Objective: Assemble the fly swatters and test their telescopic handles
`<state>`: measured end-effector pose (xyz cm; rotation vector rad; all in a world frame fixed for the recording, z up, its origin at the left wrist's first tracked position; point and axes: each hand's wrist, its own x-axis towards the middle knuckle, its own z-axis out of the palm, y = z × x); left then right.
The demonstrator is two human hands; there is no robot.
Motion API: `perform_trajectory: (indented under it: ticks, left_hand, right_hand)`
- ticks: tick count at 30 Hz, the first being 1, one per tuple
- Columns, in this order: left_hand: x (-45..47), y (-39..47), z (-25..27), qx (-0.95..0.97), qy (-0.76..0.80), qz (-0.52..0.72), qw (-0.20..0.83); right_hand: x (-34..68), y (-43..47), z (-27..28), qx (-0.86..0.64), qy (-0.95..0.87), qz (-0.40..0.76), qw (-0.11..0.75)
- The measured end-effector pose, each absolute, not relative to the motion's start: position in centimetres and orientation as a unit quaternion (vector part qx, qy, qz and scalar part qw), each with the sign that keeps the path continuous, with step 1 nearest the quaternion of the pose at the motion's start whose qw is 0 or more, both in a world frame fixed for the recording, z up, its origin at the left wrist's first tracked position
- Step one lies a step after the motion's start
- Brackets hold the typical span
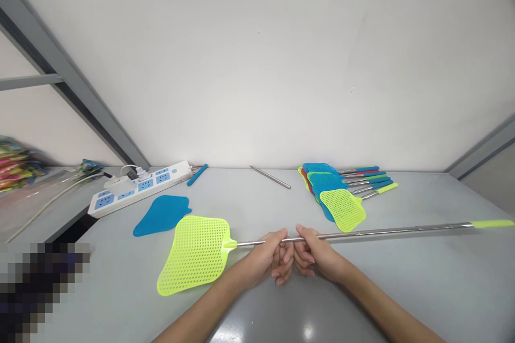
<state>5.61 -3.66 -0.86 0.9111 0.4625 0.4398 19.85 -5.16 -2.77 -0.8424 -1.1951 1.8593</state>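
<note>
A yellow-green fly swatter (193, 254) with a long, extended metal rod lies across the view, its perforated head at the left and its handle at the far right. Both my hands grip the rod near its middle, close together. My left hand (271, 257) is closed round it on the head side, thumb on top. Just to the right, my right hand (316, 252) is closed on the same rod, fingers curled underneath. Behind the swatter's head a loose blue swatter head (163, 215) lies flat on the grey table (402, 278).
Several swatters in a pile (341, 209) lie at the back right. Near the wall rest a loose metal rod (270, 177) and a blue handle (197, 174). A white power strip (139, 187) with plugs sits at the left. Colourful packets (18, 166) are at the far left.
</note>
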Motion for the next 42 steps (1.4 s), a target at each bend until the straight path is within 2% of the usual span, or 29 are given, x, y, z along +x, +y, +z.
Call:
perform_trajectory:
  ticks: [7,17,31,42]
  left_hand:
    - [5.3,-3.2,0.1,0.479,0.26,0.221,0.809]
    - [4.4,-2.0,0.4,0.497,0.303,0.281,0.763]
    - [4.2,-0.8,0.0,0.526,0.373,0.354,0.678]
    - [3.5,-0.1,0.0,0.438,0.398,0.479,0.648]
  right_hand:
    - [19.5,-5.0,-2.1,-0.42,-0.46,0.678,0.39]
    - [21.7,-3.7,-0.6,-0.408,-0.389,0.618,0.548]
    - [21.7,-3.3,-1.8,-0.393,-0.375,0.664,0.514]
    - [21.9,-3.2,-1.5,-0.404,-0.359,0.665,0.516]
